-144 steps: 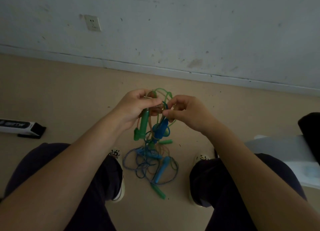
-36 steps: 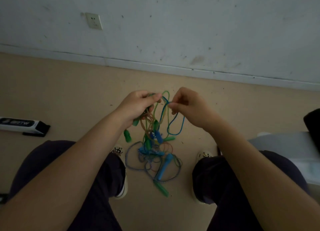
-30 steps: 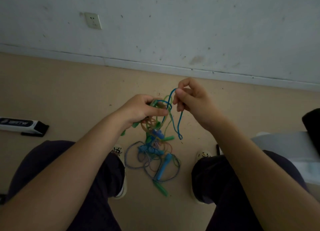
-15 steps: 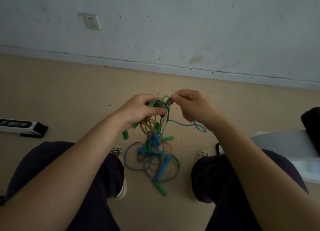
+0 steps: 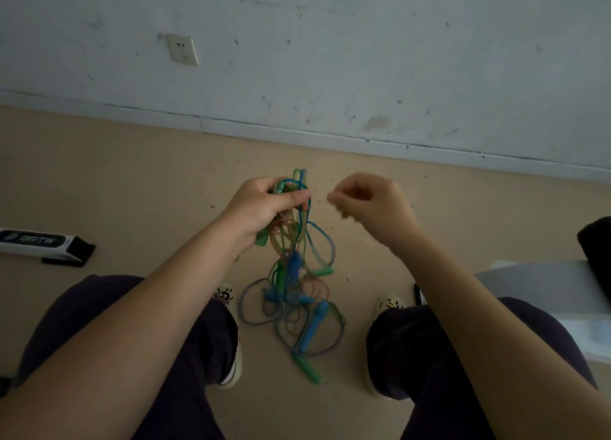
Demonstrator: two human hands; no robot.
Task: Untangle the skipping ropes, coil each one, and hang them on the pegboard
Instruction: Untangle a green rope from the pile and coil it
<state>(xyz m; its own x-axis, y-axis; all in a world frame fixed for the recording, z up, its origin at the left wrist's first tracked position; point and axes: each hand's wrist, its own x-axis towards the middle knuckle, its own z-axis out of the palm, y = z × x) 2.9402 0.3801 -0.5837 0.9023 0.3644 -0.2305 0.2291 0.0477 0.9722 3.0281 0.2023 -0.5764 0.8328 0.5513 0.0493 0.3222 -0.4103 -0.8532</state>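
Green and blue ropes [image 5: 291, 274], all knotted.
Left hand [image 5: 264, 205] squeezes the bunch up high so loops dangle; right hand [image 5: 370, 205], blurry, looks pinched on nothing.

The left hand [image 5: 264, 205] grips the top of a tangled bunch of green, blue and orange plastic skipping ropes [image 5: 291, 241], which hangs down to the beige floor [image 5: 132, 175]. Its lower loops, a light blue handle [image 5: 312, 327] and a green handle [image 5: 305, 370] lie between two pale shoes. The right hand [image 5: 370, 205], blurred, is loosely curled just beside the bunch, apart from it. A white wall socket [image 5: 182, 49] sits on the scuffed wall.
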